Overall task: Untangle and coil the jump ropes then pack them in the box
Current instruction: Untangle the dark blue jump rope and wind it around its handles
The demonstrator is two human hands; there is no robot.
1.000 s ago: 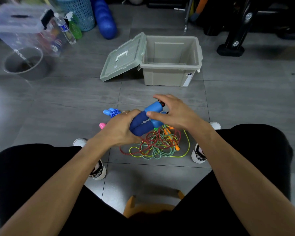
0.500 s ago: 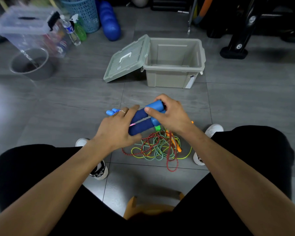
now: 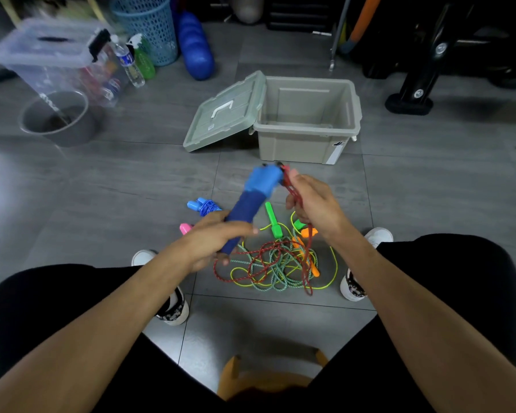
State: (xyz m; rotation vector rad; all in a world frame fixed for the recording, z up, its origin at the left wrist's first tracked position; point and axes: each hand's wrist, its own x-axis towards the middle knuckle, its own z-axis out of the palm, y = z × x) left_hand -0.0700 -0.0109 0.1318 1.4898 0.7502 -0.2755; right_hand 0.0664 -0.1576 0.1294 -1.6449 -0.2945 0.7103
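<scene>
Left hand (image 3: pixel 212 236): fingers are clenching the dark lower end of the blue handles (image 3: pixel 252 201).
Right hand (image 3: pixel 313 204): fingers are pinching the red rope (image 3: pixel 292 190) just beside the handles' top.
Rope tangle (image 3: pixel 277 263): lying on the floor below both hands.
Box (image 3: pixel 307 114): standing open beyond the fingertips.

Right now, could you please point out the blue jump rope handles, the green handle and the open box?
blue jump rope handles (image 3: pixel 252 201): head view, dark grip.
green handle (image 3: pixel 274 222): head view, mid-shaft.
open box (image 3: pixel 295 147): head view, front wall.

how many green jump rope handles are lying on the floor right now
2: one long green handle beside the blue handles, and a shorter one under the right hand. The tangle may hide others.
</scene>
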